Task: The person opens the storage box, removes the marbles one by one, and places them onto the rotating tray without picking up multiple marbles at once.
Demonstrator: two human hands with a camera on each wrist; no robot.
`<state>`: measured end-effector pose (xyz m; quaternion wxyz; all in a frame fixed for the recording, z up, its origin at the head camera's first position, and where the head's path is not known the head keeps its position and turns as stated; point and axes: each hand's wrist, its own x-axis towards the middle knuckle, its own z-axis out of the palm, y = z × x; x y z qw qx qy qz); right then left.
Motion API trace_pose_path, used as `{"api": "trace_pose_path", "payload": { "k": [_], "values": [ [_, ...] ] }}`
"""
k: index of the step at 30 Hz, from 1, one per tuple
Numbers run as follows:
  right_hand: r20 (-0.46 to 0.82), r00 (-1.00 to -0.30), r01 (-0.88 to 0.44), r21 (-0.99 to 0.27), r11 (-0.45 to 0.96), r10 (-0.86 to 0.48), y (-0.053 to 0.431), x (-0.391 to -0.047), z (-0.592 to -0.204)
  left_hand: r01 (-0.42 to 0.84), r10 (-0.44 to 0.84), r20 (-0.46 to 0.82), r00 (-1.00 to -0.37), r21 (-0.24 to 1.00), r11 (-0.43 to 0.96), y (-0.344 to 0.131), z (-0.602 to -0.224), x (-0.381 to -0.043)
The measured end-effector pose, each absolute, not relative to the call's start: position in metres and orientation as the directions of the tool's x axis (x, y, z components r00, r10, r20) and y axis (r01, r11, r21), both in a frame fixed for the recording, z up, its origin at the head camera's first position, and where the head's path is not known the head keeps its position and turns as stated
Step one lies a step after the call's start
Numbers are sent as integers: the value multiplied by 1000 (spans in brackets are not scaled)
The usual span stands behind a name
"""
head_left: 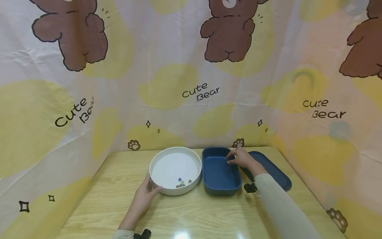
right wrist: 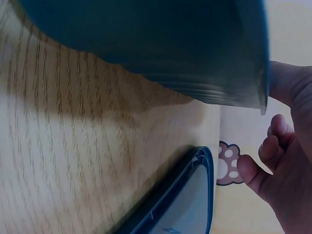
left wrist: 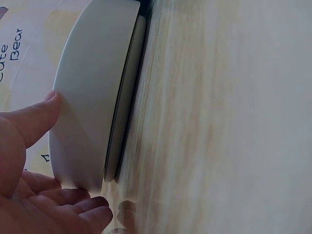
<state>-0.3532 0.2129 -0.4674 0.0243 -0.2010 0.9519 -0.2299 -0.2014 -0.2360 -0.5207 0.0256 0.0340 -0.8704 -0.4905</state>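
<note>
A round white tray (head_left: 174,166) lies on the table with several small glass marbles (head_left: 182,183) gathered near its front edge. My left hand (head_left: 143,196) grips its front left side, the thumb on the rim and the fingers at the outer wall in the left wrist view. Beside the tray stands a deep blue box (head_left: 219,179). My right hand (head_left: 241,157) reaches over the box's right wall, thumb and forefinger tips close together inside. The right wrist view hides those tips behind the box wall (right wrist: 161,44); I cannot tell whether they pinch anything. The other fingers curl loosely outside.
A flat blue lid (head_left: 273,171) lies on the wooden table (head_left: 119,176) to the right of the box, partly under the right forearm. Printed cloth walls (head_left: 167,86) enclose the table at the back and both sides.
</note>
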Motion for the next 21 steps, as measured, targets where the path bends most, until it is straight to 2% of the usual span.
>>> {"api": "trace_pose_path", "payload": {
  "k": [16,21],
  "values": [
    [64,-922,-369,-443,817,-382,216,-359,-479,-63,-92,-16,-996,843,534,-233,-520,-201],
    [61,-913,-381,-481,790,-403,215,-360,-480,-69,-98,-19,-995,838,541,-234,-519,-202]
  ]
}}
